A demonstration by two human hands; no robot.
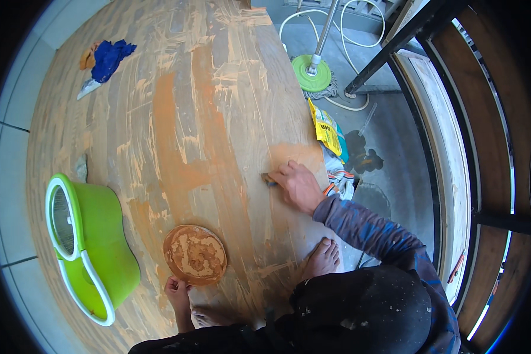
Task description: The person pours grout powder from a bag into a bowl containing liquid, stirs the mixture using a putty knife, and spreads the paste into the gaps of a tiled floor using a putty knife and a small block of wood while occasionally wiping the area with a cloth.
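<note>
My right hand (301, 186) is closed around a small dark flat piece (269, 179), pressed to the wooden floor (251, 133) beside an orange-tan smear. Most of that piece is hidden under my fingers, so its exact kind does not show. Down at the left, the curled fingers of my left hand (177, 290) grip the near rim of a round shallow dish (170, 253). Brownish-orange paste (196, 255) coats its inside. Long orange and pale streaks of similar paste run over the boards.
A green mop bucket (109, 236) stands at the left. Blue cloth (109, 59) lies crumpled at the far left. Right of the wooden edge are a yellow packet (327, 130), a green-headed mop (304, 72), a white hose (374, 38) and wet patches on grey floor. Dark metal framing (410, 44) borders the right.
</note>
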